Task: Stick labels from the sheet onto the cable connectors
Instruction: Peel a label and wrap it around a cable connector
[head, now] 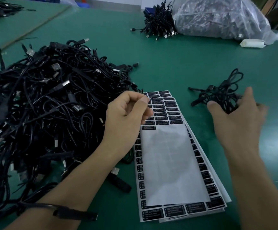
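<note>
A stack of label sheets (174, 165) lies on the green table in front of me. The top sheet is bare white over its lower part, with rows of black labels (168, 110) at its far end. My left hand (128, 112) hovers over the sheet's upper left corner, thumb pinched against forefinger; no label shows between them. My right hand (238, 118) rests palm down with fingers spread on a small bundle of black cables (221, 93) to the right of the sheets; it is blurred. A large heap of black USB cables (43, 105) fills the left.
One black cable connector (75, 213) lies across my left forearm. At the back stand another cable pile (159, 25), a clear plastic bag of cables (218, 17) and a small white packet (252, 43). A second table edge (35, 29) runs at far left.
</note>
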